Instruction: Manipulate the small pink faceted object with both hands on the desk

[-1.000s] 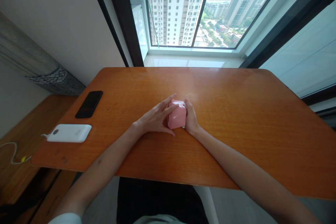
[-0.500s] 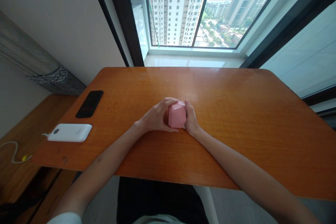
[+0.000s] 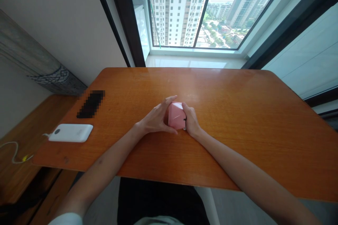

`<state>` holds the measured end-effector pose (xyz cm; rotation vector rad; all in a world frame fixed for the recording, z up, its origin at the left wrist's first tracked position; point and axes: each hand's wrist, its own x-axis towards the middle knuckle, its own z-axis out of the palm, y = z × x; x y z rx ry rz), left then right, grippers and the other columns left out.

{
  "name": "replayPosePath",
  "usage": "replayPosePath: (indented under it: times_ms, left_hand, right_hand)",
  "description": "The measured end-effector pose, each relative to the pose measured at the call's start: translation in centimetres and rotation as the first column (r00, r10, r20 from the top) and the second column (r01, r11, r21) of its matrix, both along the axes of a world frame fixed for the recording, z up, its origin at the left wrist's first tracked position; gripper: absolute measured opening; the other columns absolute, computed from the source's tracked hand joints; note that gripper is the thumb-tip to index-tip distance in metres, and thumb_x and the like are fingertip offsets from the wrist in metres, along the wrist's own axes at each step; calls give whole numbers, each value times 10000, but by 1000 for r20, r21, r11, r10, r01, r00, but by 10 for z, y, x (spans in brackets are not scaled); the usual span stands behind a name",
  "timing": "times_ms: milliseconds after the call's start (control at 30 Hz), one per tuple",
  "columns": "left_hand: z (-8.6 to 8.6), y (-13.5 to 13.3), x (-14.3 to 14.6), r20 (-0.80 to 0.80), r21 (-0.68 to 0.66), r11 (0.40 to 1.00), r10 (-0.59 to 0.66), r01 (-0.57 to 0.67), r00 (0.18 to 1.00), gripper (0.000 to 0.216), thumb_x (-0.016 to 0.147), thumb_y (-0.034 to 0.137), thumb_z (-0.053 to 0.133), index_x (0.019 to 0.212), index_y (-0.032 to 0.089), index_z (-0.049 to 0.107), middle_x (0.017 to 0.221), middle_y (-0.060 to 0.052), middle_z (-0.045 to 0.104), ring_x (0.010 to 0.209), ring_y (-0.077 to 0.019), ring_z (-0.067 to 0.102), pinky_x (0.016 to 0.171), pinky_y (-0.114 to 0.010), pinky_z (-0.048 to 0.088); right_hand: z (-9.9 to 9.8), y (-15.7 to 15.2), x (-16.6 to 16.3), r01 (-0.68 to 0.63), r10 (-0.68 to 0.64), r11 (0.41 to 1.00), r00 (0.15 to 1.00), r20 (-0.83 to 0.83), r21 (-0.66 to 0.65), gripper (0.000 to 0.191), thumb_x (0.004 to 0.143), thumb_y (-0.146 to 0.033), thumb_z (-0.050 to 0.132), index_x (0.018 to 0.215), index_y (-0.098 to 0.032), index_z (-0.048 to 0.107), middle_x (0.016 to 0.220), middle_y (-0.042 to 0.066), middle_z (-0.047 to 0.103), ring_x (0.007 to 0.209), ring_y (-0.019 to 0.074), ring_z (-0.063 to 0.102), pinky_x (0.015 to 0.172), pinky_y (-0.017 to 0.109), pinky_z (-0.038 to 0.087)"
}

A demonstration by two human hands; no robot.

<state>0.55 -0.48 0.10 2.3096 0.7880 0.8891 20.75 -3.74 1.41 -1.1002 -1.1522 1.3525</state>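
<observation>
Brown wooden desk (image 3: pixel 237 123), dark-framed glass window (image 3: pixel 219 15) beyond | right grip (image 3: pixel 192 122): clasping pink faceted object (image 3: pixel 175 116) | left grip (image 3: pixel 157 116): spread beside it

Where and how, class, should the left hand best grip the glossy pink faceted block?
Probably by its near and far sides, coming from the left: the right hand holds the right side of the glossy pink faceted block, while the left hand curves, open, around its left. The flat facets should give good purchase.
</observation>
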Motion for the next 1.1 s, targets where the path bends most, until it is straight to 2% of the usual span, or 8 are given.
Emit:
replayPosePath:
  times_ms: [100,200,467,700,833,900,967,1100]
  left_hand:
    - [-6,4,-2,-11,173,982,-73,74,997,1438,609,679,1042,1742,359,216,1796,-213,323,1643,-479,403,1311,-688,428]
    - [-8,4,-1,-16,218,974,-65,67,998,1340,673,621,1035,1726,356,250,1752,-206,397,1620,-438,455,1315,-659,451]
    - [2,-2,2,52,115,993,-23,17,998,1212,657,605,1041,1632,288,393,1574,-171,590,1464,-395,624,1252,-567,549]
    - [19,-11,5,1,-79,993,84,-84,996,1149,630,579,1017,1578,275,443,1458,-134,701,1256,-378,742,1072,-503,615]
    - [17,-10,6,-44,-144,981,121,-127,992,1053,690,601,972,1561,279,476,1417,-129,731,1224,-395,749,1052,-527,600]
    - [12,-8,4,-51,-142,982,115,-121,992,1108,701,630,970,1613,296,435,1440,-133,720,1248,-406,739,1074,-551,590]
    - [7,-6,2,-29,-84,993,83,-85,996,1252,672,669,989,1684,311,345,1552,-161,649,1346,-434,693,1139,-594,563]
    - [-1,-1,-2,2,179,984,-15,14,1000,1447,609,702,1028,1745,305,225,1764,-221,396,1591,-478,479,1297,-658,446]
  right_hand:
    - [1,0,0,-2,2,1000,1000,-8,-13,709,902,-863,579,564,-243,518,473,-17,448,414,119,360,394,291,219]
    - [-1,1,1,-7,7,1000,1000,-11,13,697,897,-854,605,573,-243,514,486,-20,446,426,119,367,408,297,235]
    - [-5,3,3,-53,56,992,998,-22,113,647,874,-797,716,633,-225,535,575,-26,460,527,110,359,488,285,279]
    - [-4,-2,4,-106,105,986,994,12,131,622,866,-759,757,671,-205,552,580,-42,461,534,90,366,475,247,289]
    - [-3,-2,4,-114,111,989,993,39,99,633,871,-764,751,649,-217,523,518,-58,432,458,83,355,408,244,247]
    - [-3,-1,4,-116,114,990,993,31,79,634,880,-765,739,640,-219,525,499,-53,446,434,85,363,387,245,236]
    - [-4,0,5,-120,119,990,993,21,79,633,884,-758,740,634,-218,526,496,-49,459,433,83,368,386,240,237]
    - [-5,2,6,-129,130,990,992,-4,65,637,910,-763,705,628,-218,536,481,-41,478,402,85,382,370,243,244]
